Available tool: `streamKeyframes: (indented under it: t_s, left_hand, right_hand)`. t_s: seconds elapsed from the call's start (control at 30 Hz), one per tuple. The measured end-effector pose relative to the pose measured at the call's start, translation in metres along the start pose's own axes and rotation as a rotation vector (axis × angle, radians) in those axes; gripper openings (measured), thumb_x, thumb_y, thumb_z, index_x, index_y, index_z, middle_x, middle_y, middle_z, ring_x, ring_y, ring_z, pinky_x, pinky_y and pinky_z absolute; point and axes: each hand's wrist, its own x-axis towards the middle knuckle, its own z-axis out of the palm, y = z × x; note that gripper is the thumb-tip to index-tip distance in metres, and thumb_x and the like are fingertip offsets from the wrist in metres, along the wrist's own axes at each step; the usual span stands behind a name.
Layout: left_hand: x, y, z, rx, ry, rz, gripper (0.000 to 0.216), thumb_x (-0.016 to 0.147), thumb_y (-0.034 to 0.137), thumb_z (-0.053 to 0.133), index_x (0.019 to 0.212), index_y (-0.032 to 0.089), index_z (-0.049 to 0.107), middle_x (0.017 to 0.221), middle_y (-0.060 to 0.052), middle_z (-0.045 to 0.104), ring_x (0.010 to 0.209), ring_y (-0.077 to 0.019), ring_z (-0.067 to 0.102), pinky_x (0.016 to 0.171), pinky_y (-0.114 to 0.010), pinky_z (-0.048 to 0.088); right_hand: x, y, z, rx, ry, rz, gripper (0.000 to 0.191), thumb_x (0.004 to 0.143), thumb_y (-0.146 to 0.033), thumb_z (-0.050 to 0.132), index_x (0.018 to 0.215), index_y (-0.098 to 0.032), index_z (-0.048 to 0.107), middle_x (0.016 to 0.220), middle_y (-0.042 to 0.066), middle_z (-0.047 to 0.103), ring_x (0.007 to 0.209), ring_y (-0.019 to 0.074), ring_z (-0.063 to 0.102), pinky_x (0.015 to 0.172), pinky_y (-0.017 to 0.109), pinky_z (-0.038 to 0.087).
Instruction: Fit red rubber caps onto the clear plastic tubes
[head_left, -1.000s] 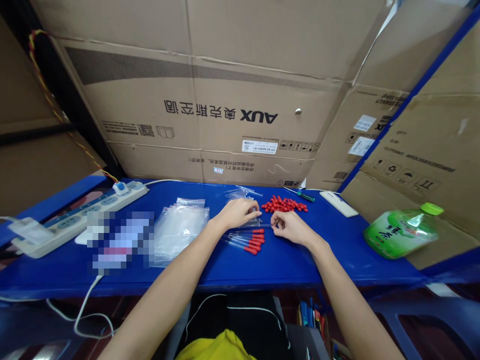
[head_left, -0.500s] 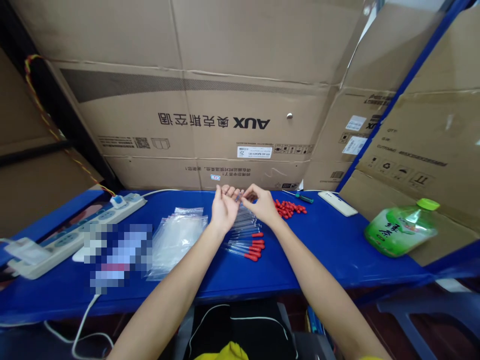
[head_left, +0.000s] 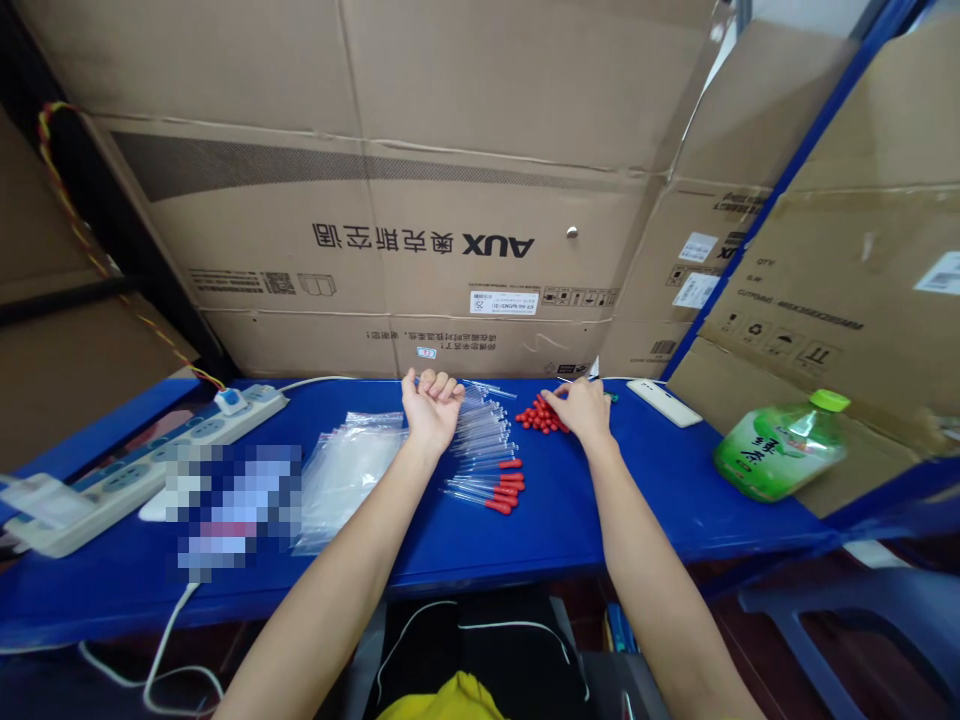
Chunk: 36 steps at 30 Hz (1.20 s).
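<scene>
My left hand [head_left: 433, 412] is raised palm up over the far left end of a row of clear droppers, its fingers loosely curled and thumb apart. I see nothing in its palm. The clear dropper tubes [head_left: 480, 428] lie side by side on the blue table. Several nearer tubes carry red rubber bulbs [head_left: 508, 488] on their right ends. My right hand [head_left: 585, 408] is palm down at a pile of loose red rubber bulbs [head_left: 541, 414], thumb and finger over them, apart; the other fingertips are hidden.
Clear zip bags [head_left: 352, 480] lie left of the tubes. Further left are a blurred-out object [head_left: 240, 510] and a white power strip [head_left: 172, 450]. A white flat bar [head_left: 664, 403] and a green bottle [head_left: 780, 445] sit at the right. Cardboard [head_left: 450, 200] walls the back.
My right hand has left my left hand and moved right to the loose red bulbs. My left hand has shifted slightly left, its fingers more curled. The view has turned slightly.
</scene>
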Motion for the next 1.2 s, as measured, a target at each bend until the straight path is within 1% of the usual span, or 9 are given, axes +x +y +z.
streamKeyframes:
  t_s: [0.17, 0.33, 0.4, 0.5, 0.57, 0.63, 0.77, 0.9, 1.2]
  left_hand:
    - [0.001, 0.002, 0.0, -0.016, 0.011, 0.07, 0.044, 0.106, 0.032, 0.032, 0.066, 0.02, 0.019, 0.058, 0.006, 0.019, 0.048, -0.0097, 0.025, 0.052, -0.022, 0.034]
    - [0.001, 0.006, -0.001, -0.029, -0.05, 0.135, 0.046, 0.105, 0.033, 0.036, 0.065, 0.02, 0.019, 0.058, 0.006, 0.017, 0.047, -0.0099, 0.024, 0.049, -0.023, 0.03]
    - [0.001, 0.008, 0.0, -0.037, -0.059, 0.151, 0.046, 0.105, 0.032, 0.035, 0.064, 0.02, 0.019, 0.059, 0.006, 0.016, 0.048, -0.0099, 0.024, 0.049, -0.023, 0.029]
    - [0.001, 0.01, 0.002, -0.04, -0.061, 0.161, 0.044, 0.105, 0.03, 0.033, 0.064, 0.02, 0.018, 0.059, 0.005, 0.015, 0.048, -0.0102, 0.023, 0.049, -0.023, 0.029]
    - [0.0, 0.01, 0.003, -0.028, -0.072, 0.166, 0.044, 0.104, 0.029, 0.034, 0.063, 0.02, 0.018, 0.06, 0.005, 0.015, 0.048, -0.0103, 0.022, 0.049, -0.024, 0.029]
    - [-0.002, 0.009, 0.004, -0.032, -0.097, 0.163, 0.045, 0.104, 0.028, 0.033, 0.063, 0.02, 0.018, 0.059, 0.005, 0.013, 0.048, -0.0103, 0.021, 0.048, -0.024, 0.029]
    - [-0.005, 0.005, 0.004, -0.01, -0.108, 0.161, 0.049, 0.106, 0.035, 0.029, 0.061, 0.02, 0.018, 0.059, 0.005, 0.012, 0.047, -0.0105, 0.018, 0.046, -0.024, 0.027]
    - [-0.007, 0.003, 0.004, 0.033, -0.091, 0.169, 0.053, 0.107, 0.043, 0.028, 0.06, 0.02, 0.018, 0.058, 0.005, 0.011, 0.047, -0.0109, 0.016, 0.045, -0.024, 0.026]
    - [-0.008, 0.005, 0.007, 0.063, -0.057, 0.159, 0.052, 0.109, 0.042, 0.021, 0.062, 0.019, 0.015, 0.058, 0.004, 0.01, 0.048, -0.0112, 0.014, 0.045, -0.025, 0.025]
  right_hand:
    - [-0.003, -0.002, 0.014, 0.016, -0.015, 0.021, 0.022, 0.082, -0.045, 0.078, 0.075, -0.024, 0.08, 0.089, 0.015, 0.071, 0.103, 0.0314, 0.058, 0.086, 0.044, 0.048]
    - [-0.007, -0.016, 0.005, 0.082, -0.035, 0.042, 0.012, 0.086, -0.03, 0.071, 0.081, -0.021, 0.077, 0.093, 0.017, 0.072, 0.107, 0.0335, 0.06, 0.089, 0.044, 0.048]
    - [-0.009, -0.024, 0.001, 0.149, 0.0, 0.035, 0.011, 0.088, -0.029, 0.068, 0.088, -0.021, 0.075, 0.091, 0.015, 0.073, 0.103, 0.0311, 0.063, 0.091, 0.042, 0.048]
    - [-0.016, -0.045, 0.002, 0.423, 0.048, -0.04, 0.017, 0.091, -0.028, 0.063, 0.104, -0.021, 0.072, 0.096, 0.01, 0.076, 0.09, 0.0236, 0.068, 0.087, 0.037, 0.052]
    - [-0.026, -0.065, 0.008, 0.712, -0.001, -0.123, 0.031, 0.089, -0.031, 0.067, 0.119, -0.021, 0.068, 0.098, 0.007, 0.078, 0.083, 0.0206, 0.07, 0.083, 0.034, 0.055]
    - [-0.037, -0.086, 0.015, 0.899, -0.075, -0.214, 0.028, 0.087, -0.034, 0.071, 0.113, -0.022, 0.071, 0.1, 0.006, 0.079, 0.087, 0.021, 0.073, 0.085, 0.033, 0.057]
    - [-0.055, -0.113, 0.024, 1.024, -0.137, -0.258, 0.017, 0.087, -0.036, 0.072, 0.097, -0.024, 0.076, 0.097, 0.004, 0.08, 0.086, 0.0221, 0.075, 0.084, 0.034, 0.059]
    - [-0.06, -0.115, 0.025, 1.031, -0.16, -0.222, 0.016, 0.085, -0.037, 0.073, 0.093, -0.023, 0.075, 0.093, 0.005, 0.079, 0.084, 0.0236, 0.075, 0.082, 0.037, 0.06]
    - [-0.063, -0.114, 0.027, 1.097, -0.22, -0.188, 0.018, 0.081, -0.038, 0.076, 0.088, -0.022, 0.073, 0.085, 0.004, 0.079, 0.078, 0.0235, 0.075, 0.078, 0.037, 0.062]
